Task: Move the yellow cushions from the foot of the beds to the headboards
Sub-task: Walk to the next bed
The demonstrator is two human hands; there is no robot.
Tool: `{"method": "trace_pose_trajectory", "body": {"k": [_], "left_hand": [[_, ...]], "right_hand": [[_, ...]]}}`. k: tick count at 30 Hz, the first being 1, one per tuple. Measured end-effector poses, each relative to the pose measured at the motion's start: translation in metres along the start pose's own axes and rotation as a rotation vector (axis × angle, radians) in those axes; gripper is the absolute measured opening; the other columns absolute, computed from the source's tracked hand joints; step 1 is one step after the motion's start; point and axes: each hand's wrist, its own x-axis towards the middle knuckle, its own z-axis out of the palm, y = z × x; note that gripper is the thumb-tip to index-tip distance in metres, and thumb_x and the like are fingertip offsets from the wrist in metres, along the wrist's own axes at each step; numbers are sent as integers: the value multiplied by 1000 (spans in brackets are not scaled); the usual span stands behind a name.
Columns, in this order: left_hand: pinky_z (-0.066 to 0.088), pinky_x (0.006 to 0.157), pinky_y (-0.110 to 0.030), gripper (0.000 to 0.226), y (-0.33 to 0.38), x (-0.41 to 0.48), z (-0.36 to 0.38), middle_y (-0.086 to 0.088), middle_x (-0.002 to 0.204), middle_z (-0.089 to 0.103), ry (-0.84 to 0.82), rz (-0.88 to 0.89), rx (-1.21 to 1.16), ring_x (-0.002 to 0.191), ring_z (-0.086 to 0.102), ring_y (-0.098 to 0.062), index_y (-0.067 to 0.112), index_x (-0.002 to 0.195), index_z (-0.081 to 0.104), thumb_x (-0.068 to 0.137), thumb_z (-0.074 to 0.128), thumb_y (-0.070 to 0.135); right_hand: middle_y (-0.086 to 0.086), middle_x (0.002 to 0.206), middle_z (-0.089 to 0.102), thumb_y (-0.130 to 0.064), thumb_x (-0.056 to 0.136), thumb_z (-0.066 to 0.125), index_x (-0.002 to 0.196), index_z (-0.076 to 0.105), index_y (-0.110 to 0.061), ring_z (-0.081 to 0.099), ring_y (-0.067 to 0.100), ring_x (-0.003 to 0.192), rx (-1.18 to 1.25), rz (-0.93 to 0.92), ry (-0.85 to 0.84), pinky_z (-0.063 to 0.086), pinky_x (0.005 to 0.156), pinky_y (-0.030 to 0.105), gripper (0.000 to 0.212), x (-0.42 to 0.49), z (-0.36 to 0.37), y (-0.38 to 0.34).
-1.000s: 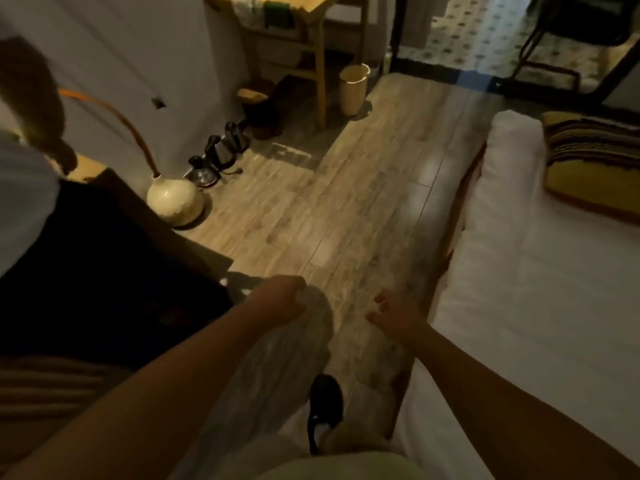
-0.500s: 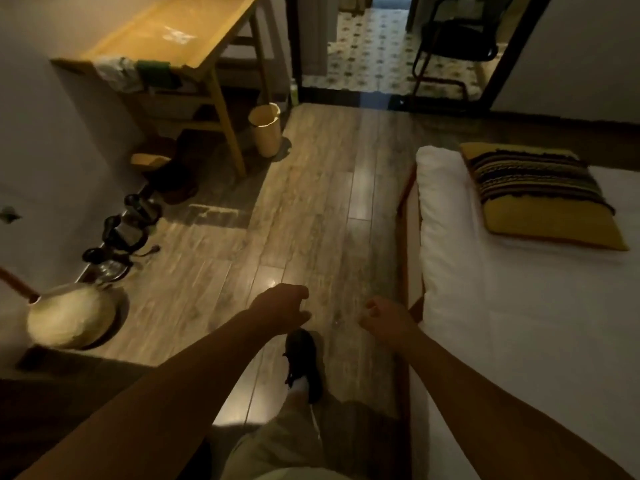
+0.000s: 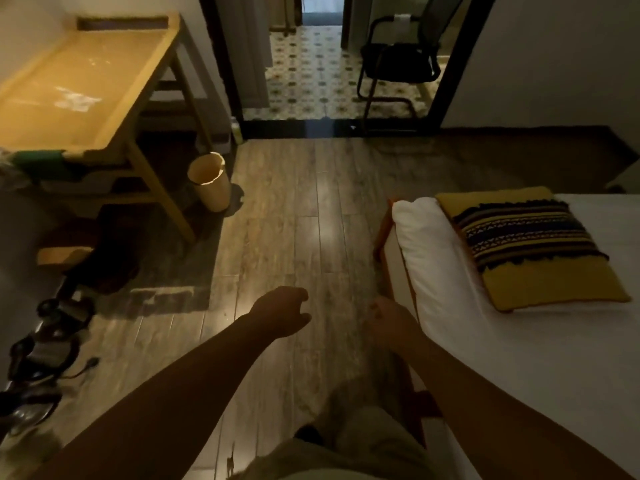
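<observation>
- Closest to the camera: both bare forearms reach out over the wood floor (image 3: 277, 216), with a light trouser leg below them.
- Left hand (image 3: 282, 311) is loosely curled, fingers bent in but not clenched, nothing in it.
- Right hand (image 3: 388, 320) is right at the edge of the bed (image 3: 502, 358), fingers curled under and holding nothing as far as I can see. It's dim, so how tight the curl is, can't really tell.
- Off to the left along the wall there's a row of dark shoes (image 3: 45, 355).
- The yellow cushion (image 3: 540, 258) with the dark striped band lies flat on the white bedding near the bed's far end, well apart from both hands.
- Further left, a pale waste bin (image 3: 210, 181) sits on the floor just beside the leg of the wooden desk (image 3: 86, 84).
- Way back, a black chair (image 3: 398, 64) stands on patterned tile past the doorway.
</observation>
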Motion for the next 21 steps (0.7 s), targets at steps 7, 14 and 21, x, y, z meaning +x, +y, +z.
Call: {"method": "trace_pose_trajectory", "body": {"k": [7,14,21], "left_hand": [[53,92,-37,54,14,151,-63,-3,129,62,24,60,49,115,60,-20,23,134,52,86,63,46],[54,89,-35,52,35,314,-147,-4,126,63,16,34,62,109,63,-20,22,132,54,86,65,44],[53,92,-36,50,66,440,-218,-5,128,62,-12,88,71,111,62,-20,19,133,54,89,63,40]], "right_hand": [[8,119,64,-27,91,61,126,56,-13,62,28,110,-66,30,120,46,79,25,38,126,-77,-28],[8,149,46,-34,101,47,146,40,-16,47,24,133,-341,-6,-114,36,112,33,49,275,-194,-65],[9,107,66,-26,87,66,113,59,-14,59,16,86,-70,60,124,49,75,30,30,365,-269,-97]]}}
